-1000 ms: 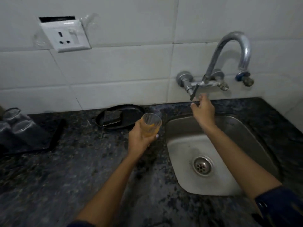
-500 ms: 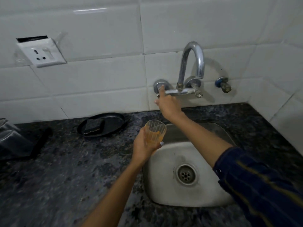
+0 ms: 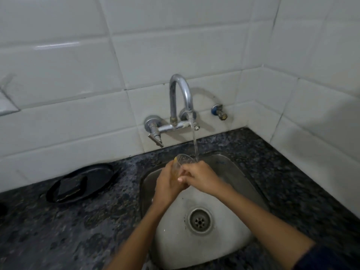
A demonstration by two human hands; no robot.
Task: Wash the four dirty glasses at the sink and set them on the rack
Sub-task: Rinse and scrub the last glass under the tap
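Both hands close around a glass held over the back of the sink, under running water. The left hand wraps the glass from the near left side, fingers curled round its lower body, while the right hand comes in from the right, its fingers curled over the glass's front wall and partly overlapping the left hand. The glass is tilted, its rim toward the wall, and an orange residue shows through the clear, ribbed wall near the left edge and lower down between the fingers. A thin stream falls from the spout of the curved tap and meets the right edge of the rim, just above the right knuckles. The tap's lever hangs down at the left of its wall mount. The drain lies in the basin nearer the camera, between the two forearms. On the dark speckled counter left of the sink sits a black dish holding a dark scrub pad. White tiles cover the wall, where a small valve stands right of the tap.
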